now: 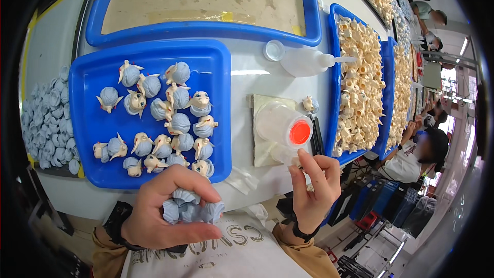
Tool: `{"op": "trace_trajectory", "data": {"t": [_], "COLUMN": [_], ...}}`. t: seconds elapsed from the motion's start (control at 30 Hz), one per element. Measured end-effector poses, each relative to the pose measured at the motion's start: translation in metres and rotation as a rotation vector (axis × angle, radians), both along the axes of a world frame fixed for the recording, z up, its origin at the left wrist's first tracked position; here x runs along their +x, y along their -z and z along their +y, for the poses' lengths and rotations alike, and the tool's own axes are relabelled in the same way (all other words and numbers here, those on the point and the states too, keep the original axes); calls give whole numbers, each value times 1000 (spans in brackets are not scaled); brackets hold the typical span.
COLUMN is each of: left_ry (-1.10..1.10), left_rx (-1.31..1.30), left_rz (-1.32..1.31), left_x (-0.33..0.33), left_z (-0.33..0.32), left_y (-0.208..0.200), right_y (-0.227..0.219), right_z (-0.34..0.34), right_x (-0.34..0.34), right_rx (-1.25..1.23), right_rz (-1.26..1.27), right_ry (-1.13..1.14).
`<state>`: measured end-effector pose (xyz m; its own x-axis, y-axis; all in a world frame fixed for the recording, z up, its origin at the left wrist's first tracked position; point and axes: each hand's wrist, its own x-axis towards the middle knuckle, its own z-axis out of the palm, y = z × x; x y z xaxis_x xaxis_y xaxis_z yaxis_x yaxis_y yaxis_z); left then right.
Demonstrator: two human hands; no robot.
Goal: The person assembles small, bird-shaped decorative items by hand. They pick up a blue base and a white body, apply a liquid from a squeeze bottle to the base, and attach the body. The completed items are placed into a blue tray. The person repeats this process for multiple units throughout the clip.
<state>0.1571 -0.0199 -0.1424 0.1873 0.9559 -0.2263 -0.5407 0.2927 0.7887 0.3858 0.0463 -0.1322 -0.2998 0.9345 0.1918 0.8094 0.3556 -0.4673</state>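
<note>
My left hand (170, 208) curls around several pale blue, ridged doll hair pieces (188, 211), just in front of the blue tray. My right hand (316, 183) has its thumb and forefinger pinched together on something small that I cannot make out. Those fingertips are just below a translucent plastic container (278, 123) with a round orange-red end, which stands on a pale square pad (260, 149). In the blue tray (82, 164) lie several small doll heads (177, 123), cream faces with pointed ears and pale blue hair.
Loose blue hair pieces (49, 123) are heaped at the far left. A blue bin (334, 72) of cream face parts (360, 87) stands on the right. Behind lie a white squeeze bottle (306, 63), a small round clear dish (274, 50) and a large blue-rimmed tray (206, 33). Co-workers sit farther right.
</note>
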Motion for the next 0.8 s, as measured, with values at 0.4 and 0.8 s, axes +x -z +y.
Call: {"op": "trace_trajectory", "data": {"t": [0.4,0.8], "left_ry": [43,12], "left_rx": [-132,-153], "left_rz": [3,18], "left_x": [0,3], "left_z": [0,3], "left_y": [-6,-9], "right_y": [18,25], "right_z": [-12,-14], "right_x": [13,15], "right_rx": [78,91], "right_rz": [79,143], "right_ry": [91,95]}}
